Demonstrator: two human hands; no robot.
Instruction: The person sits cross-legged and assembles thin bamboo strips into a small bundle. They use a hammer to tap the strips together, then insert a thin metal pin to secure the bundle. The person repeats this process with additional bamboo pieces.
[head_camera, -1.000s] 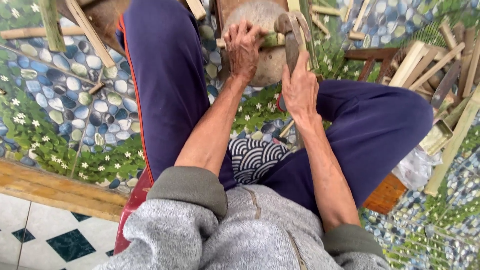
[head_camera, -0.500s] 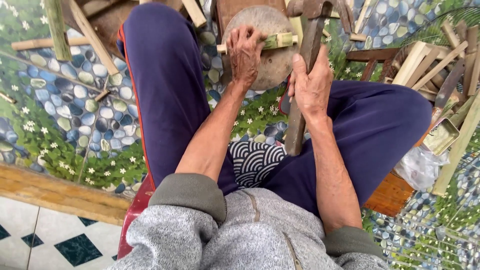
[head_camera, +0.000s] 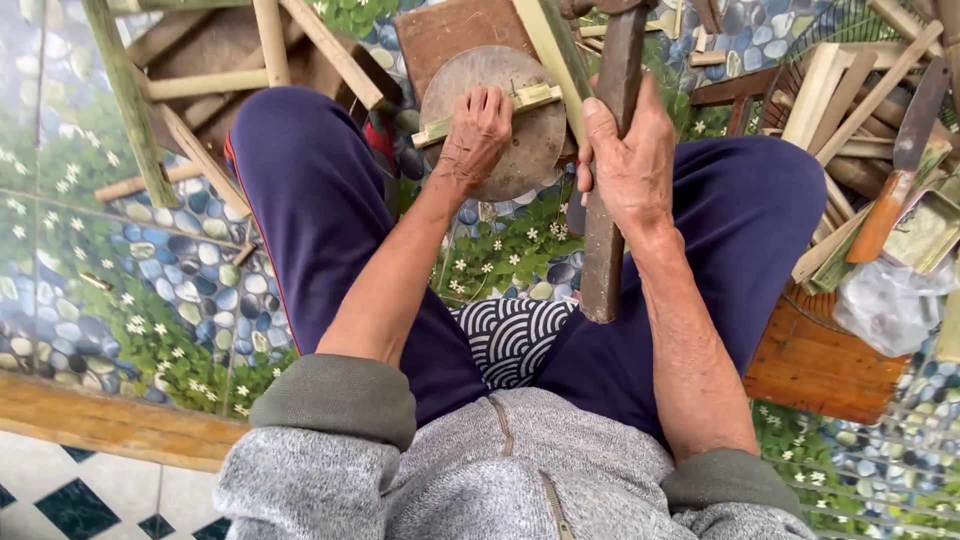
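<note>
My left hand (head_camera: 478, 128) presses a short split bamboo strip (head_camera: 535, 99) flat across a round wooden chopping block (head_camera: 540, 150) between my knees. My right hand (head_camera: 630, 165) grips the long wooden handle (head_camera: 603, 260) of a chopping tool held upright above the block. The tool's head runs off the top edge of the view. A longer green bamboo slat (head_camera: 557, 50) leans across the block's right side.
I sit with dark blue trousers (head_camera: 320, 220) on a patterned cushion (head_camera: 510, 335). Bamboo slats (head_camera: 270, 60) lie at upper left, more split bamboo (head_camera: 850, 90) at upper right with a knife (head_camera: 890, 200). A plastic bag (head_camera: 890, 305) and wooden stool (head_camera: 820, 355) are right.
My right hand has raised the tool from low over the block to upright and high. My left hand stays on the bamboo strip.
</note>
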